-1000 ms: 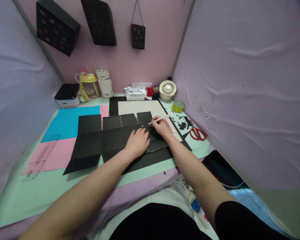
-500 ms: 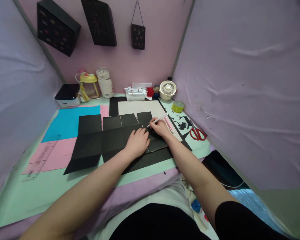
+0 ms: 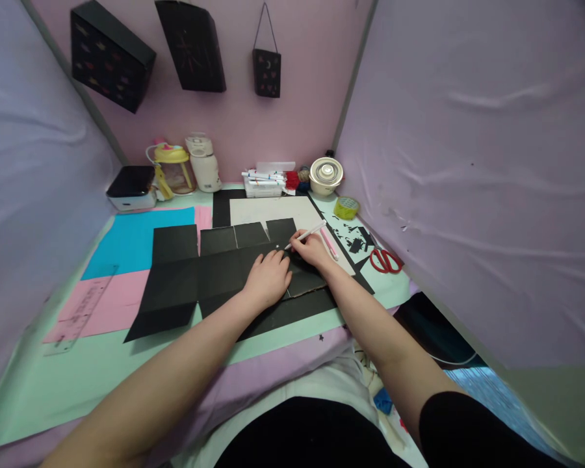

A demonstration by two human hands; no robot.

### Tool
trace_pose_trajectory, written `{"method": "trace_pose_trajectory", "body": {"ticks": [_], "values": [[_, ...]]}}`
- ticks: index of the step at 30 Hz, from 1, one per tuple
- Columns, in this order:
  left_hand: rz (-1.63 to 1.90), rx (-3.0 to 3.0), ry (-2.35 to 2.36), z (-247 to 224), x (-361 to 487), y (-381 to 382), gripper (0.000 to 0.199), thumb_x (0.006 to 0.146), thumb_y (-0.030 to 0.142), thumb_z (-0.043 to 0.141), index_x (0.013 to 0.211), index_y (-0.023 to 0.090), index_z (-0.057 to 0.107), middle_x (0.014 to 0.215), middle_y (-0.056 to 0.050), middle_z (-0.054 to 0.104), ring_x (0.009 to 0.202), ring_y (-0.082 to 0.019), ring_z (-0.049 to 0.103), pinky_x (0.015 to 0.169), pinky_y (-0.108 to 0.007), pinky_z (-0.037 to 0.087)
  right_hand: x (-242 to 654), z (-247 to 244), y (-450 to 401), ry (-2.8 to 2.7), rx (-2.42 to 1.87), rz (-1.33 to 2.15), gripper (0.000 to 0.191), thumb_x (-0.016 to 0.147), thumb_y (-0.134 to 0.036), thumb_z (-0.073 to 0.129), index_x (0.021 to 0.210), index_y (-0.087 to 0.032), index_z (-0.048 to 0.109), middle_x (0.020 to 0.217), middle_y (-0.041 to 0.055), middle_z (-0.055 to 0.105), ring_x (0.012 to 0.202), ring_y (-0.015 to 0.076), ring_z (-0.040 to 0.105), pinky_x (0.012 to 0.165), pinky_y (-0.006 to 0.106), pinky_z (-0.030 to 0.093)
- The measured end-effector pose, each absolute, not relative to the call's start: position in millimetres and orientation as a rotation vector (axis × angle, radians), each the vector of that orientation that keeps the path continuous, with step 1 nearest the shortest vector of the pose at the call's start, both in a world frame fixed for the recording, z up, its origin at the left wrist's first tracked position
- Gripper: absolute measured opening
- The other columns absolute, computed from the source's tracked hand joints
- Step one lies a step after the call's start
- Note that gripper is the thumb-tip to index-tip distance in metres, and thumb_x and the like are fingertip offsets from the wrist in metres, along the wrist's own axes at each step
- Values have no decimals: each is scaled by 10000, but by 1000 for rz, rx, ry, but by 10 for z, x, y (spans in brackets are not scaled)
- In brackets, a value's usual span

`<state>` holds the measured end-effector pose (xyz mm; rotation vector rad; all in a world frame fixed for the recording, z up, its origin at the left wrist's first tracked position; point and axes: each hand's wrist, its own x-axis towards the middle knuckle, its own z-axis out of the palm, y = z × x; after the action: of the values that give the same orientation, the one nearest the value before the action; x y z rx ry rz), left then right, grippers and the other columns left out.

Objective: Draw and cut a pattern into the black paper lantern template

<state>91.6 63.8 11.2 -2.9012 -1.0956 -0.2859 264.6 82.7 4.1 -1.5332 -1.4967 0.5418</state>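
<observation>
A folded and slit sheet of black card (image 3: pixel 219 273) lies across the table, its flaps standing out along the far and near edges. My left hand (image 3: pixel 268 276) rests flat on it with the fingers stretched out. Just to the right, my right hand (image 3: pixel 309 248) grips a white pen (image 3: pixel 316 229), its tip down at the card near a small light star-shaped mark (image 3: pixel 277 247). Whether that mark is drawn or cut through, I cannot tell. Beyond my right hand lies a pink pen (image 3: pixel 329 244) on a white board (image 3: pixel 273 209).
Red-handled scissors (image 3: pixel 386 260), black paper scraps (image 3: pixel 357 244) and a roll of yellow-green tape (image 3: pixel 346 208) lie at the right. Blue paper (image 3: pixel 136 240), pink paper (image 3: pixel 119 299) and a clear ruler (image 3: pixel 85 309) are at the left. A pen box (image 3: pixel 264 188) and bottles (image 3: pixel 205 166) stand behind.
The whole view has shifted very slightly. Both hands stay in nearly the same place on the card, with the white pen still in my right hand.
</observation>
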Motion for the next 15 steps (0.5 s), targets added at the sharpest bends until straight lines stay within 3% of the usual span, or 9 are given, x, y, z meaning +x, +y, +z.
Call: {"method": "trace_pose_trajectory", "body": {"ticks": [15], "values": [[-280,-2897,-1097,114,915,641,343,958,280,428,1234,142,577,1360,-153,552,1304,-297,451,1068,-498,368,2636,35,835,-1524,-1539,501,135,786,-200,544,675,-198,619,604,-33,658,618,130,597,664,237,432]]}}
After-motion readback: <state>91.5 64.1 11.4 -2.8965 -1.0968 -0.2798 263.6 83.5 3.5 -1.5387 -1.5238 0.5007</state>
